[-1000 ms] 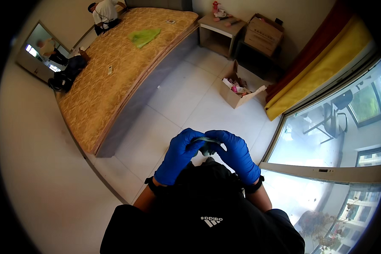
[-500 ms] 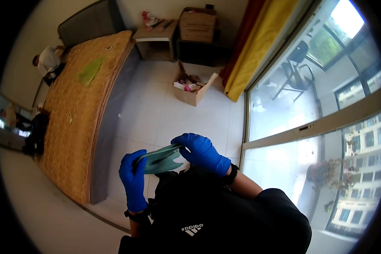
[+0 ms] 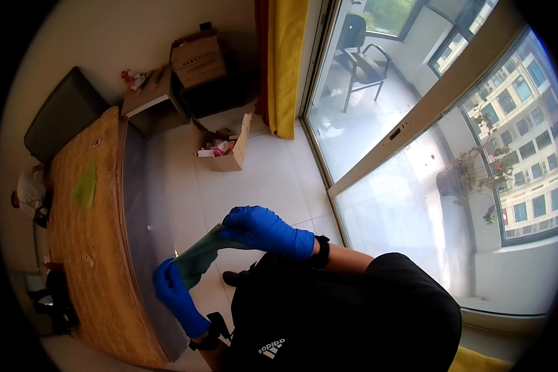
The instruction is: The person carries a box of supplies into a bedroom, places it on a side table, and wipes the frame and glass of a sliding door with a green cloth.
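Note:
A grey-green cloth (image 3: 198, 257) is stretched between my two blue-gloved hands, in front of my body and above the tiled floor. My left hand (image 3: 177, 299) grips its lower left end, fingers closed on the edge. The upper right end is pinched in my right hand (image 3: 263, 231), which is farther from me. Between the hands the cloth hangs in a folded strip, slanting up to the right. It touches nothing but the gloves.
A bed base (image 3: 93, 248) with a yellow-green cloth (image 3: 85, 186) lies left; a person (image 3: 31, 193) is beyond it. An open cardboard box (image 3: 230, 158) of small items stands on the floor. Sliding glass doors (image 3: 384, 167) and a yellow curtain (image 3: 286, 74) are right.
My view has turned to the right, so the room appears shifted left. The cloth is now pulled into a narrower, steeper strip, with my left hand lower; both hands keep their hold.

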### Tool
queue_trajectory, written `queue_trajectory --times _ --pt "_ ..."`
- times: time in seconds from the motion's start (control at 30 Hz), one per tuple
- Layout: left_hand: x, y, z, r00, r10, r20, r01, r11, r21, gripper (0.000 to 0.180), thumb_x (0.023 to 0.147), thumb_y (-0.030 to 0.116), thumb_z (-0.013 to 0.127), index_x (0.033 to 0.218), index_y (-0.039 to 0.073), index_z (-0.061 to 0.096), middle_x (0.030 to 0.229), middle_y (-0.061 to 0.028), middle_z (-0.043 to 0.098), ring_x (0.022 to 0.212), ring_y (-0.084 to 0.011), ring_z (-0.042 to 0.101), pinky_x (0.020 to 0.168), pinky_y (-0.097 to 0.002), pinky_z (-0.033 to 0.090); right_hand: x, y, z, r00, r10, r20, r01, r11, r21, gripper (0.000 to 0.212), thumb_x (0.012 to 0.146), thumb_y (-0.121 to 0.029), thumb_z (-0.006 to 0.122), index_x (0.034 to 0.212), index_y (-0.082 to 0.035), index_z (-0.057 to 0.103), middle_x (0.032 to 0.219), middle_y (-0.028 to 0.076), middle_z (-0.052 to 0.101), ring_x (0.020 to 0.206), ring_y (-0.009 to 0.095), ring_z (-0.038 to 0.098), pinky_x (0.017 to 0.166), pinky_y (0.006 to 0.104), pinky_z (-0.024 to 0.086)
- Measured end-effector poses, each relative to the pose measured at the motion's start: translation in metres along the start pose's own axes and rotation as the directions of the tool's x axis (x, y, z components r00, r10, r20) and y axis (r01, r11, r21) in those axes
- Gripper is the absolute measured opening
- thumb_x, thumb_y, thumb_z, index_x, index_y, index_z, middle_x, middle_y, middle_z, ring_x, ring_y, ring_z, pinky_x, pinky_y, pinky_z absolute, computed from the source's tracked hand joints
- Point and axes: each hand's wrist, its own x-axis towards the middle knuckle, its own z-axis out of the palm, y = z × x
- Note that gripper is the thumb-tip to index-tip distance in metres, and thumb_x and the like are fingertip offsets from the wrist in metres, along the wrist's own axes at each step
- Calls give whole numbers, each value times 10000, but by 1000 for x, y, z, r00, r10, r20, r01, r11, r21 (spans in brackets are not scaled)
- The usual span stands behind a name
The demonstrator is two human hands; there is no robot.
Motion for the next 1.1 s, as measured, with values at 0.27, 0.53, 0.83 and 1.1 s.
queue_trajectory --times 0.27,0.53,0.83,1.1 --pt "4 47 16 976 -62 211 144 905 -400 198 883 80 504 1066 22 553 984 -83 574 860 -166 557 772 -280 450 8 -29 34 985 29 172 -74 962 261 262 824 -259 588 961 -36 600 864 157 608 793 320 594 701 358 478" --pt "11 78 5 959 -25 281 183 813 -552 489 881 203 378 1333 26 320 1190 -169 516 1100 -276 503 950 -366 369 24 -31 40 984 106 147 -161 877 452 312 784 -217 663 1007 -33 546 811 104 608 734 214 606 667 308 477" --pt "43 66 14 884 126 449 211 750 -626 368 897 129 357 1239 20 438 1121 -131 555 996 -222 552 888 -324 410 11 -14 24 968 244 60 -250 911 328 343 796 -215 652 1087 -48 578 861 144 625 740 266 613 696 306 488" --pt "68 43 91 610 597 521 268 463 -845 704 807 415 617 1295 -25 364 1236 -145 493 1160 -237 472 1000 -349 343 -48 -28 -15 913 349 -212 -220 858 464 242 806 -86 631 1025 -1 575 853 97 627 767 124 592 704 263 480"
